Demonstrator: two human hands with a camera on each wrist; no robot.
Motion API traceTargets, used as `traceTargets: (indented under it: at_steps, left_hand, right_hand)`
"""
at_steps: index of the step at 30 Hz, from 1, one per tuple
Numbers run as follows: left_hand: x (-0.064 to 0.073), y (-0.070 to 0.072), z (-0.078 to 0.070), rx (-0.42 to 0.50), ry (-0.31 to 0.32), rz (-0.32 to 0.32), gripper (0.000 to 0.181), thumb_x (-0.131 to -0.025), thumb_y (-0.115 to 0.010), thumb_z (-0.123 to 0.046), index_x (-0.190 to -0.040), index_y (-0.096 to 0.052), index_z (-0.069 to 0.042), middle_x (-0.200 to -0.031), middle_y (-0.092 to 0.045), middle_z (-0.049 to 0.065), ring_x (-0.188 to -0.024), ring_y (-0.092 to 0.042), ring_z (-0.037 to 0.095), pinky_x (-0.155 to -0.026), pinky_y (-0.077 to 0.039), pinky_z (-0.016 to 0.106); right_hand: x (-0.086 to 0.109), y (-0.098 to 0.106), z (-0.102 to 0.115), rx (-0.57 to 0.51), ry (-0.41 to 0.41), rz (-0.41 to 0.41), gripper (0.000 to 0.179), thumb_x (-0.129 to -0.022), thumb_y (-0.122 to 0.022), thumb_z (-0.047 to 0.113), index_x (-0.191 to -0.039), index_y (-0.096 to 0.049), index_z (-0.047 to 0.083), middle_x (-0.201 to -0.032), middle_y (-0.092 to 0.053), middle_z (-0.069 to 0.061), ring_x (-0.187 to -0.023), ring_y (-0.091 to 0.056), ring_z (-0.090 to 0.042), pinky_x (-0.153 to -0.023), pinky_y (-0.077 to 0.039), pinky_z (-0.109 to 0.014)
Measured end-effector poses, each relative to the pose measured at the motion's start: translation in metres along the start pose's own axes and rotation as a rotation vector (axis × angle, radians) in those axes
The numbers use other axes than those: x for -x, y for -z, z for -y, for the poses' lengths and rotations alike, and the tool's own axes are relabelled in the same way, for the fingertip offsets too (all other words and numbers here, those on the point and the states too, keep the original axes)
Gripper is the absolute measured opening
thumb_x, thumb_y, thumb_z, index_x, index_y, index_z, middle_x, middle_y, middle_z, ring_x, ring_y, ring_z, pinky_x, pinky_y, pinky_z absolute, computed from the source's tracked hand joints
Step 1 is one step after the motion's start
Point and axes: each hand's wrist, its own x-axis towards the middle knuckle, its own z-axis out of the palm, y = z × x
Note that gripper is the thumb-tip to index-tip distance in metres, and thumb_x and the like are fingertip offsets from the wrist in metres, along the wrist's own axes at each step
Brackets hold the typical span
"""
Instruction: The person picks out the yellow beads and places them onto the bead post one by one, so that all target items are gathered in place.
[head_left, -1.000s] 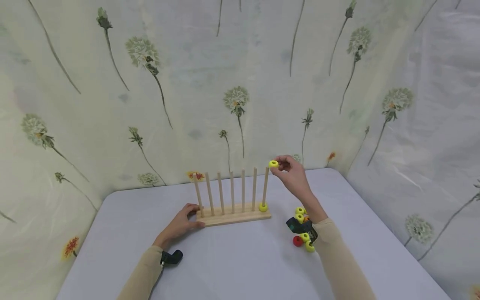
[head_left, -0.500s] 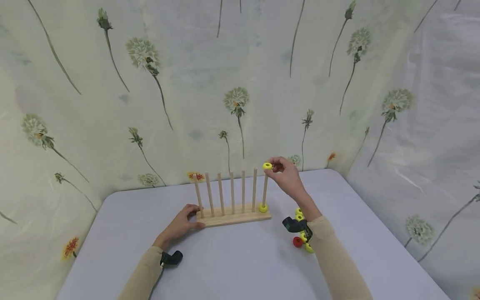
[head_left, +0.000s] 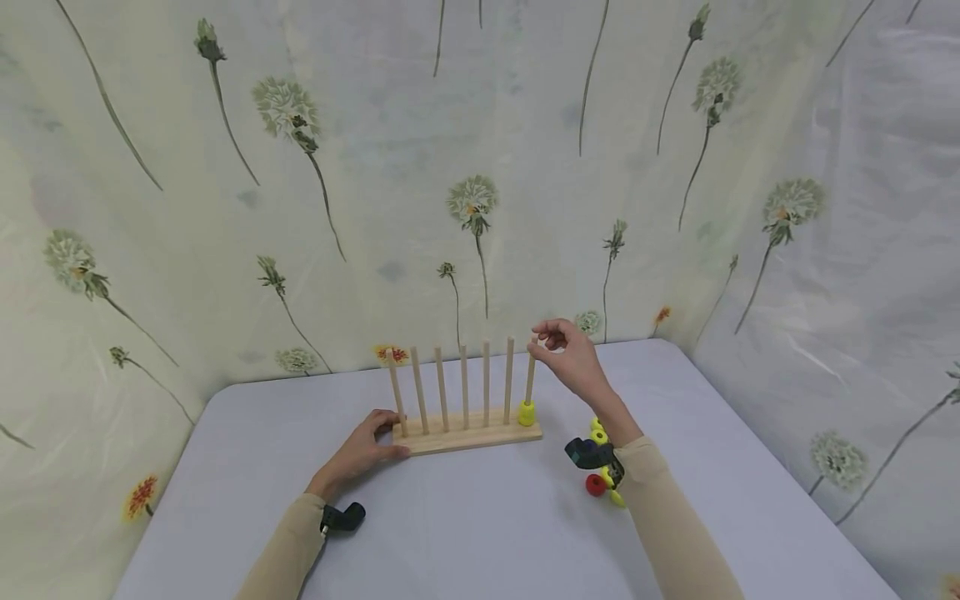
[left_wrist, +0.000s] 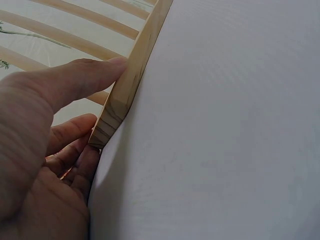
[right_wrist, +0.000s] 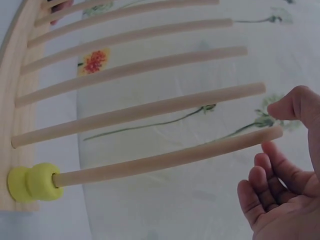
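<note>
A wooden peg stand (head_left: 472, 435) with several upright pegs is on the table. Two yellow beads (head_left: 527, 413) are stacked at the foot of its rightmost peg (right_wrist: 170, 157). My left hand (head_left: 365, 448) grips the left end of the base, thumb along the front edge and fingers behind, as the left wrist view confirms. At the top of the rightmost peg is my right hand (head_left: 572, 357), holding nothing. In the right wrist view its thumb and fingers (right_wrist: 287, 167) are parted on either side of the peg's tip.
Right of the stand, partly hidden by the right forearm, lie several yellow beads (head_left: 598, 436) and a red bead (head_left: 596, 484). A flower-print cloth (head_left: 390, 208) hangs behind the white table (head_left: 450, 533). Each wrist wears a small dark camera.
The right hand brought a yellow bead left over the rightmost peg and let it go. It dropped onto the bead at the bottom. The left hand has stayed in place.
</note>
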Motion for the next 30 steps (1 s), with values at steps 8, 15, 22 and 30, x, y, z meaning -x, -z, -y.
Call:
traceTargets:
  at_steps: [8, 15, 22, 30]
  left_hand:
    - [0.000, -0.001, -0.003, -0.009, -0.005, 0.000, 0.057, -0.075, -0.083, -0.030, -0.121, -0.059, -0.008, -0.129, -0.052, 0.007, -0.127, -0.049, 0.028, -0.111, -0.035, 0.047]
    - [0.001, 0.000, -0.003, -0.016, 0.005, 0.003, 0.058, -0.075, -0.083, -0.031, -0.122, -0.059, -0.009, -0.130, -0.052, 0.007, -0.127, -0.048, 0.029, -0.111, -0.035, 0.048]
    - [0.000, -0.001, -0.002, -0.021, -0.024, 0.010, 0.058, -0.076, -0.082, -0.032, -0.123, -0.059, -0.008, -0.129, -0.051, 0.009, -0.126, -0.049, 0.031, -0.109, -0.036, 0.049]
    - [0.001, 0.000, -0.003, -0.014, -0.007, 0.003, 0.058, -0.074, -0.084, -0.031, -0.122, -0.059, -0.007, -0.129, -0.051, 0.009, -0.127, -0.048, 0.030, -0.111, -0.034, 0.049]
  right_hand:
    - [0.005, 0.007, -0.002, 0.009, -0.041, 0.022, 0.035, -0.089, -0.069, 0.032, -0.114, -0.060, 0.009, -0.104, -0.058, -0.008, -0.090, -0.051, -0.019, -0.081, -0.046, -0.030]
    - [0.023, 0.028, -0.003, 0.026, -0.076, 0.059, 0.036, -0.090, -0.069, 0.030, -0.115, -0.058, 0.008, -0.107, -0.059, -0.008, -0.093, -0.055, -0.020, -0.083, -0.047, -0.024]
    - [0.064, 0.047, -0.024, 0.080, -0.145, 0.103, 0.035, -0.090, -0.069, 0.030, -0.114, -0.056, 0.008, -0.107, -0.060, -0.008, -0.096, -0.056, -0.021, -0.084, -0.048, -0.024]
    - [0.119, 0.064, -0.058, 0.155, -0.240, 0.136, 0.035, -0.087, -0.071, 0.024, -0.113, -0.056, 0.006, -0.101, -0.061, -0.008, -0.093, -0.056, -0.020, -0.074, -0.050, -0.019]
